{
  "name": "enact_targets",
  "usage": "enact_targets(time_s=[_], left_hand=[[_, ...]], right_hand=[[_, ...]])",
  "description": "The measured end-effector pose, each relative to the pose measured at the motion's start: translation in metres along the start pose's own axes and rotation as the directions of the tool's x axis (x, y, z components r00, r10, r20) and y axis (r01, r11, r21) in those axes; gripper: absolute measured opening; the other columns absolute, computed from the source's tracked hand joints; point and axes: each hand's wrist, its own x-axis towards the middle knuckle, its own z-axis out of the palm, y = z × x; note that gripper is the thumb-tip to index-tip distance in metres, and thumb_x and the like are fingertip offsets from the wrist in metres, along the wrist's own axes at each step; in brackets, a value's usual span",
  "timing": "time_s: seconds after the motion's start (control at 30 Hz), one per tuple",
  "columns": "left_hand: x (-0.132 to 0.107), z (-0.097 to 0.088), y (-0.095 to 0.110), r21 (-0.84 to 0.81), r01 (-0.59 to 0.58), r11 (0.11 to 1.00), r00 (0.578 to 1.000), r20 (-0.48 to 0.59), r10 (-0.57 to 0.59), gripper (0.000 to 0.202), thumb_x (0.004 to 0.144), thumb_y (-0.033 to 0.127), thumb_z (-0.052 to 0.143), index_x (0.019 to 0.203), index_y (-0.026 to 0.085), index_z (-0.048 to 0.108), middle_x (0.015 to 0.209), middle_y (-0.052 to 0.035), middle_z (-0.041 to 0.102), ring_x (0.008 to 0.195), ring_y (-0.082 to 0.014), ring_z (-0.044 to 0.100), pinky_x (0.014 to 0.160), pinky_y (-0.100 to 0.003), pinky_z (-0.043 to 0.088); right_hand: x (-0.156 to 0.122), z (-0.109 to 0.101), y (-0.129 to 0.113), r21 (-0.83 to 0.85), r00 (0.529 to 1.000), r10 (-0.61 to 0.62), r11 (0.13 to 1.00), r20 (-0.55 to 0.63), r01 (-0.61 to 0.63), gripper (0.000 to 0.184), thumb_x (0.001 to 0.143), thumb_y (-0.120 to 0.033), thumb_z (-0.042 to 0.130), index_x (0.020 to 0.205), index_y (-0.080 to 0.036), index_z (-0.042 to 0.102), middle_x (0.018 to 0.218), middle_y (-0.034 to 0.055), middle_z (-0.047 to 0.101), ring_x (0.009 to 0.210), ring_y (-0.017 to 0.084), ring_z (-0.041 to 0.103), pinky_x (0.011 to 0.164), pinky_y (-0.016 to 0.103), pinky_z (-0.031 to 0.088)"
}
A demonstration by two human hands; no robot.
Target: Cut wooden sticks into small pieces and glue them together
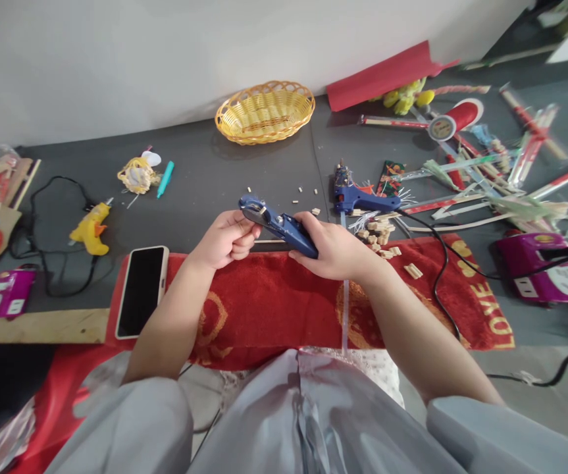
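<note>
My right hand is wrapped round the handles of a blue hand cutter, held above the red towel. The tool's head points left, and a small pale piece shows at its jaws. Fingers closed in a pinch, my left hand is right beside that head; what it grips is hidden. Tiny pale cut bits lie scattered on the grey table beyond. A pile of short wooden pieces sits right of my right hand, near a blue glue gun.
A yellow wicker basket stands by the wall. Left are a phone, a yellow glue gun and a teal marker. Right are a red ribbon spool, wrapped sticks, a purple power strip and a black cord.
</note>
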Motion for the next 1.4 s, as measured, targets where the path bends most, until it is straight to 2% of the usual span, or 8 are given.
enact_targets(time_s=[0.33,0.47,0.53,0.67,0.77,0.97,1.13,1.4], left_hand=[[0.0,0.0,0.001,0.022,-0.01,1.0,1.0,0.002,0.01,0.037,0.073,0.051,0.07,0.065,0.019,0.053,0.043,0.0119,0.017,0.035,-0.001,0.01,0.032,-0.016,0.01],[0.004,0.003,-0.006,0.232,-0.172,0.957,0.973,-0.111,0.202,0.038,0.08,0.056,0.061,0.072,0.019,0.055,0.048,0.0093,0.026,0.037,-0.0028,0.017,0.035,-0.019,0.016],[0.007,0.004,-0.012,0.455,-0.293,0.841,0.904,-0.156,0.399,0.04,0.086,0.057,0.052,0.075,0.019,0.056,0.05,0.007,0.033,0.039,-0.0049,0.026,0.038,-0.021,0.023],[0.011,0.005,-0.021,0.892,-0.281,0.354,0.66,-0.088,0.746,0.034,0.092,0.046,0.046,0.076,0.018,0.058,0.06,-0.0004,0.054,0.054,-0.0104,0.048,0.055,-0.024,0.037],[0.009,0.007,-0.022,0.936,-0.255,0.242,0.612,-0.038,0.79,0.037,0.095,0.043,0.039,0.075,0.018,0.058,0.059,-0.0006,0.055,0.052,-0.0108,0.049,0.055,-0.024,0.037],[0.004,0.014,-0.02,0.828,-0.374,0.418,0.643,-0.094,0.76,0.045,0.095,0.053,0.036,0.069,0.02,0.053,0.052,0.0024,0.048,0.045,-0.0085,0.043,0.05,-0.024,0.035],[0.004,0.015,-0.024,0.627,-0.416,0.659,0.758,-0.161,0.632,0.041,0.093,0.055,0.041,0.07,0.021,0.05,0.048,0.0049,0.038,0.04,-0.0071,0.034,0.042,-0.024,0.03],[0.007,0.012,-0.025,0.487,-0.421,0.765,0.821,-0.153,0.55,0.04,0.088,0.057,0.049,0.073,0.02,0.054,0.048,0.0061,0.036,0.038,-0.005,0.03,0.037,-0.022,0.024]], right_hand=[[0.001,-0.001,0.001,-0.003,1.0,-0.006,1.0,0.011,0.006,0.044,0.082,-0.036,0.05,0.119,-0.012,0.047,0.09,0.0108,0.068,0.07,0.022,0.062,0.064,0.031,0.041],[0.002,-0.002,0.0,-0.013,1.0,0.023,1.0,0.003,-0.023,0.044,0.082,-0.036,0.05,0.118,-0.012,0.047,0.087,0.0107,0.068,0.069,0.022,0.062,0.063,0.031,0.041],[0.002,-0.001,0.0,-0.023,0.999,0.046,0.999,-0.013,-0.047,0.043,0.082,-0.036,0.05,0.118,-0.013,0.047,0.088,0.0109,0.068,0.07,0.022,0.062,0.064,0.031,0.041],[0.003,0.001,-0.001,-0.006,0.996,0.081,0.997,-0.023,-0.081,0.045,0.08,-0.04,0.053,0.117,-0.014,0.047,0.091,0.011,0.067,0.074,0.024,0.063,0.066,0.032,0.042],[0.002,0.002,-0.001,0.046,0.999,0.047,0.998,-0.017,-0.046,0.049,0.08,-0.043,0.055,0.119,-0.016,0.045,0.095,0.0109,0.066,0.077,0.024,0.063,0.067,0.033,0.042],[0.001,0.004,0.0,0.106,1.0,-0.008,0.994,-0.012,0.01,0.055,0.08,-0.04,0.055,0.125,-0.012,0.04,0.099,0.0135,0.065,0.08,0.024,0.062,0.071,0.034,0.044],[0.001,0.005,-0.002,0.13,0.999,-0.031,0.991,-0.021,0.033,0.058,0.08,-0.038,0.053,0.127,-0.01,0.038,0.099,0.0142,0.064,0.076,0.021,0.058,0.069,0.034,0.045],[0.001,0.004,0.002,0.091,0.996,-0.058,0.994,-0.072,0.064,0.054,0.077,-0.034,0.057,0.124,-0.013,0.039,0.104,0.0143,0.063,0.083,0.023,0.06,0.073,0.035,0.046]])
